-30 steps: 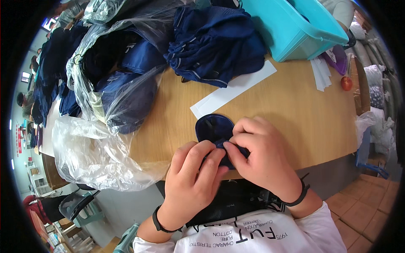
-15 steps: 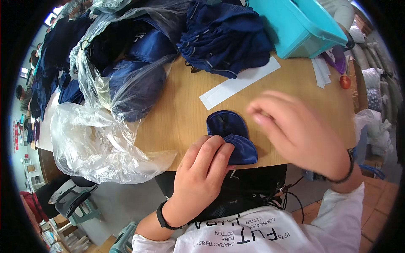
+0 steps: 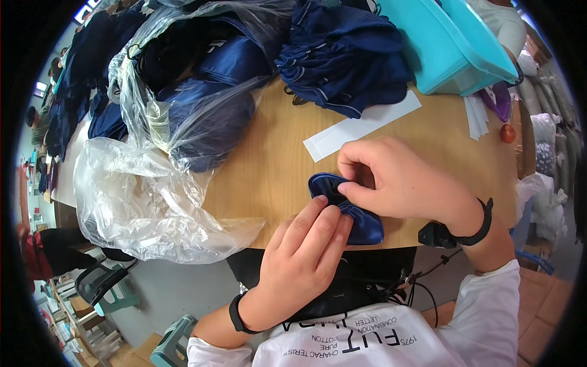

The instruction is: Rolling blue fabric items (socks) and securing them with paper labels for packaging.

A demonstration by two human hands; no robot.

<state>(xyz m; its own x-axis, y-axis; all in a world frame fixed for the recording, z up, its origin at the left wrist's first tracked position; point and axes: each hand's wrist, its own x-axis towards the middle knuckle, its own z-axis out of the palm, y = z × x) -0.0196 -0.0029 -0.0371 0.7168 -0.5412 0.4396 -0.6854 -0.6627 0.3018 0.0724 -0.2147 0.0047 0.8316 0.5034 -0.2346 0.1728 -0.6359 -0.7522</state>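
A small dark blue satin piece [image 3: 365,227] with two rounded flaps lies at the table's near edge. Its exact kind is not clear; the upper flap shows a darker hollow inside. My left hand [image 3: 299,254] is closed on its lower left side, fingertips pressing the fold between the flaps. Over the upper flap's right rim, my right hand [image 3: 397,177] is bent, with thumb and forefinger together at the cloth. The palm side of both hands is hidden. Beyond the piece lies a white paper strip [image 3: 361,126].
Clear plastic bags [image 3: 147,202] cover the left side, one holding blue satin items [image 3: 208,116]. A navy cloth pile [image 3: 345,58] and a turquoise bin [image 3: 465,61] stand at the back. White strips [image 3: 475,116] and a small red round object [image 3: 507,133] lie right.
My right hand has come in from the right and down onto the blue satin piece. The left hand keeps its hold. The whole view has shifted slightly.
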